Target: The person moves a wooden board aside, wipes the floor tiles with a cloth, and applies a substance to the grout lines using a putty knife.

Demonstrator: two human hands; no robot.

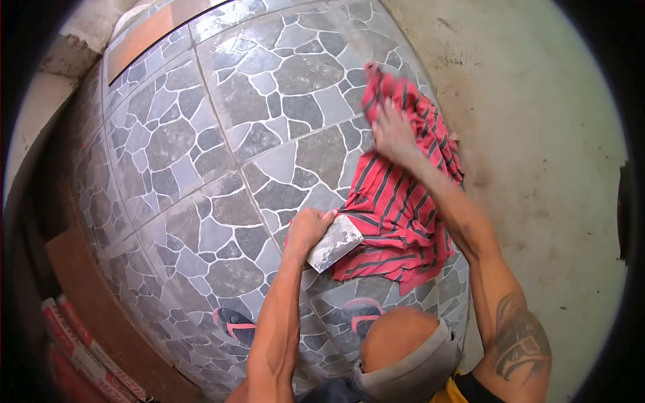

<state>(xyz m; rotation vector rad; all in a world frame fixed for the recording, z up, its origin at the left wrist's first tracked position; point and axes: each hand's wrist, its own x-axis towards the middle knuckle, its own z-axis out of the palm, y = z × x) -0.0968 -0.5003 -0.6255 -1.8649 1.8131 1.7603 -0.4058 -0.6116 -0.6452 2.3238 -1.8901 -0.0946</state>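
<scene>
My left hand (310, 228) is closed around a putty knife, and its handle is mostly hidden in the fist. The putty knife (336, 243) has a wide flat metal blade with white residue on it. Beside and partly under the blade spreads a crumpled red cloth (396, 208) with dark stripes, which looks like a shirt. My right hand (395, 134), somewhat blurred, grips the bunched upper part of this cloth against the tiles. The fingertips sink into its folds.
Grey stone-pattern tiles (255, 144) with pale joints cover the floor. Along the right runs bare concrete (531, 201). A brown board (144, 43) lies at the upper left; brown planks (101, 302) and red-and-white boxes (87, 352) are at lower left. My flip-flop (235, 326) shows below.
</scene>
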